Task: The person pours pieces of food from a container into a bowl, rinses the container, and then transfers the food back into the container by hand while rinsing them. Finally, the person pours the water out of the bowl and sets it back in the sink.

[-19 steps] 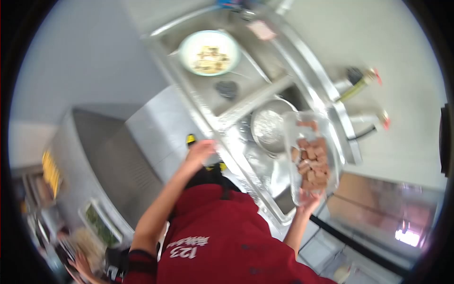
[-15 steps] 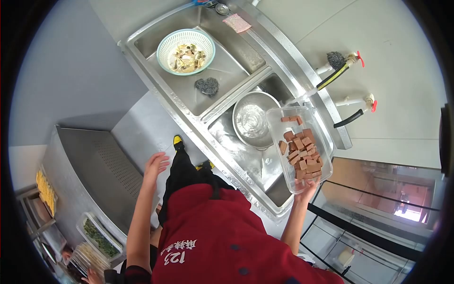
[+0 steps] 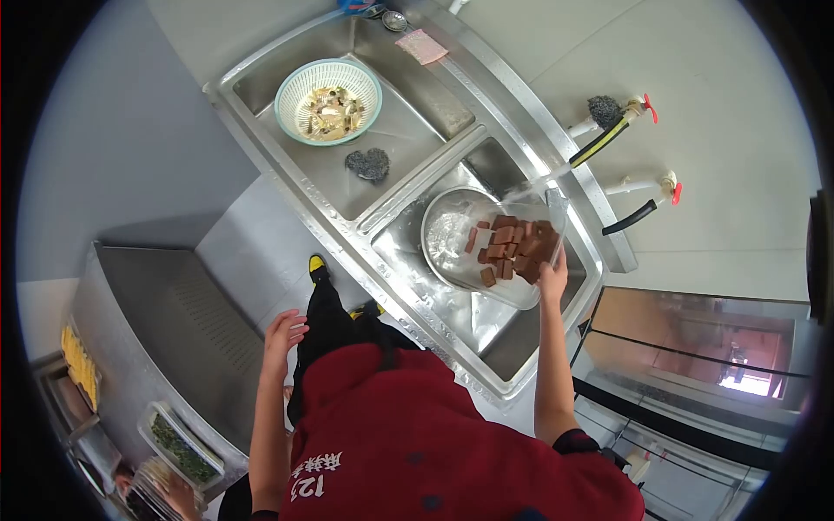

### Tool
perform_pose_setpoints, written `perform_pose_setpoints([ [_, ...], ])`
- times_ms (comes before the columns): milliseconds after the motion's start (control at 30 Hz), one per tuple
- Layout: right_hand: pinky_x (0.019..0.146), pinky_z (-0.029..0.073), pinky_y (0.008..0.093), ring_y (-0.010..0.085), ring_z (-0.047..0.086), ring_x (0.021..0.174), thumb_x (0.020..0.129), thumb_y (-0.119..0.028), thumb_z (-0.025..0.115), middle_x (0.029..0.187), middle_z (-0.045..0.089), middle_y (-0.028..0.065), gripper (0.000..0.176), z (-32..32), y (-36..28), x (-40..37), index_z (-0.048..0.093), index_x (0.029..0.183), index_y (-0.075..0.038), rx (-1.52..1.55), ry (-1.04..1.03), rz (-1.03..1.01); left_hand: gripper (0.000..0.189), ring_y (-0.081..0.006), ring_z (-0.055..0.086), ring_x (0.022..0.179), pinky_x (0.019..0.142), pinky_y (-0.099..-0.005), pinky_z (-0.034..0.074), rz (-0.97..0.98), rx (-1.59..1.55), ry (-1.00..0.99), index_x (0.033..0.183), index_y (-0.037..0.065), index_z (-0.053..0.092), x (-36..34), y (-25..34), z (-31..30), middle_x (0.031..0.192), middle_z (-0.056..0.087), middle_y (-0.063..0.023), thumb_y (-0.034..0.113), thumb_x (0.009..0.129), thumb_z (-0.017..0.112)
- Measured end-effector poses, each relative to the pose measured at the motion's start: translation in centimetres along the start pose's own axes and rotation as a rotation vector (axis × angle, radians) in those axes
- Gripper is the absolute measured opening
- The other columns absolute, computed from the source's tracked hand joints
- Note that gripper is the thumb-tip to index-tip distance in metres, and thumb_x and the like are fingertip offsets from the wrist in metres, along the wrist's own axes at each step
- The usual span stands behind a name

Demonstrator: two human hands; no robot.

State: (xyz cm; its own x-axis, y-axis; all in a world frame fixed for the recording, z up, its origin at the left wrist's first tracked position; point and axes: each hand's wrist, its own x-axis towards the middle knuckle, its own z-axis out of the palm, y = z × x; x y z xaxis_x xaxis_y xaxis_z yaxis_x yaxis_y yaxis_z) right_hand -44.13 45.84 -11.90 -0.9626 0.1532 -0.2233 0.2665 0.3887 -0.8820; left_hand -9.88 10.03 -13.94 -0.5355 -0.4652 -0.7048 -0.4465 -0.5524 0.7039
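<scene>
My right hand (image 3: 553, 280) grips the near right end of a clear plastic container (image 3: 521, 298), tilted over the right sink basin. Inside it, reddish-brown blocks (image 3: 512, 247) are bunched towards the middle and the hand's end. Under its left edge is a round metal bowl (image 3: 445, 227) with water in it, partly hidden by the container. Water runs from a black-and-yellow hose (image 3: 599, 143) towards the bowl and container. My left hand (image 3: 282, 337) hangs in the air left of my body, fingers loosely apart, holding nothing.
In the left basin stand a colander (image 3: 281, 108) of mixed food pieces and a steel wool pad (image 3: 368, 164). A pink cloth (image 3: 421, 47) lies on the back ledge. Another tap has a black hose (image 3: 630, 218). Behind on the left, another person's hand (image 3: 180, 497) is near a greens tray (image 3: 184, 447).
My right hand has moved the container away from me and left, tilting it over the bowl. The blocks have slid together inside. My left hand is still empty.
</scene>
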Motion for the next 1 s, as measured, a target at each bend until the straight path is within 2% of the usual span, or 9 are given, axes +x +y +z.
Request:
perform_pose_setpoints([
  [67,0.07,0.043,0.0416,0.0357,0.057,0.074,0.066,-0.01,0.045,0.079,0.057,0.0223,0.06,1.0,-0.6,0.9,0.035,0.125,-0.019,-0.609,0.12,-0.176,0.03,-0.0153,0.055,0.083,0.072,-0.025,0.04,0.018,-0.011,0.026,0.102,0.005,0.05,-0.1,0.3,-0.2,0.093,0.057,-0.0087,0.026,0.082,0.044],
  [167,0.07,0.042,0.0444,0.0388,0.055,0.079,0.067,-0.01,0.046,0.08,0.056,0.0245,0.062,1.5,-1.9,1.0,0.033,0.126,-0.022,-0.858,0.081,-0.218,0.029,-0.015,0.055,0.082,0.072,-0.0244,0.04,0.033,-0.04,0.029,0.101,0.004,0.05,0.2,1.4,0.7,0.092,0.057,-0.0087,0.024,0.082,0.044],
  [267,0.071,0.043,0.0428,0.0366,0.055,0.081,0.066,-0.008,0.048,0.091,0.056,0.0217,0.066,1.7,-4.4,1.3,0.03,0.127,-0.023,-0.992,0.003,-0.216,0.027,-0.0145,0.055,0.082,0.072,-0.0239,0.04,0.041,-0.026,-0.061,0.101,0.004,0.051,0.4,3.5,3.0,0.092,0.057,-0.0085,0.023,0.082,0.045],
  [367,0.07,0.043,0.0425,0.0361,0.055,0.08,0.065,-0.006,0.047,0.093,0.055,0.0212,0.067,2.0,-6.9,0.8,0.031,0.126,-0.026,-1.12,0.033,-0.311,0.027,-0.0137,0.055,0.081,0.072,-0.0236,0.04,0.027,0.027,-0.171,0.101,0.004,0.051,1.9,4.8,4.3,0.092,0.057,-0.0083,0.023,0.083,0.045],
  [500,0.069,0.044,0.042,0.0356,0.055,0.082,0.065,-0.002,0.045,0.1,0.053,0.0196,0.068,2.1,-8.6,-0.2,0.031,0.126,-0.028,-1.169,0.07,-0.236,0.027,-0.0136,0.055,0.081,0.072,-0.0237,0.04,-0.008,0.083,-0.298,0.101,0.004,0.051,4.5,7.4,5.5,0.092,0.057,-0.0083,0.023,0.083,0.044],
  [567,0.067,0.045,0.0418,0.0357,0.056,0.083,0.068,-0.005,0.047,0.108,0.049,0.0198,0.065,2.0,-8.6,-0.5,0.031,0.126,-0.03,-1.187,0.125,-0.289,0.027,-0.0135,0.055,0.081,0.073,-0.0237,0.04,-0.009,0.087,-0.344,0.101,0.003,0.051,6.4,8.8,5.8,0.092,0.057,-0.008,0.022,0.083,0.043],
  [700,0.064,0.046,0.0397,0.0323,0.057,0.08,0.066,0.001,0.044,0.11,0.049,0.0147,0.068,2.0,-11.5,-2.4,0.031,0.126,-0.028,-1.253,0.16,-0.243,0.026,-0.0136,0.054,0.081,0.073,-0.0238,0.04,-0.014,0.087,-0.422,0.101,0.003,0.05,9.9,12.0,5.9,0.09,0.057,-0.0076,0.021,0.083,0.043],
  [867,0.06,0.046,0.0414,0.0348,0.056,0.072,0.067,0.003,0.043,0.104,0.05,0.0176,0.067,3.0,-13.2,-3.2,0.032,0.126,-0.026,-1.342,0.197,-0.292,0.026,-0.0144,0.054,0.081,0.073,-0.0248,0.04,-0.044,0.033,-0.482,0.102,0.003,0.05,13.8,13.0,6.0,0.09,0.057,-0.0085,0.02,0.083,0.044],
  [1000,0.06,0.046,0.0412,0.0342,0.056,0.073,0.067,0.004,0.042,0.102,0.05,0.016,0.067,4.1,-14.7,-3.7,0.033,0.125,-0.027,-1.396,0.166,-0.242,0.025,-0.0142,0.054,0.081,0.072,-0.0242,0.04,-0.126,0.019,-0.524,0.101,0.002,0.05,14.9,13.3,6.5,0.089,0.056,-0.0082,0.019,0.083,0.044],
])
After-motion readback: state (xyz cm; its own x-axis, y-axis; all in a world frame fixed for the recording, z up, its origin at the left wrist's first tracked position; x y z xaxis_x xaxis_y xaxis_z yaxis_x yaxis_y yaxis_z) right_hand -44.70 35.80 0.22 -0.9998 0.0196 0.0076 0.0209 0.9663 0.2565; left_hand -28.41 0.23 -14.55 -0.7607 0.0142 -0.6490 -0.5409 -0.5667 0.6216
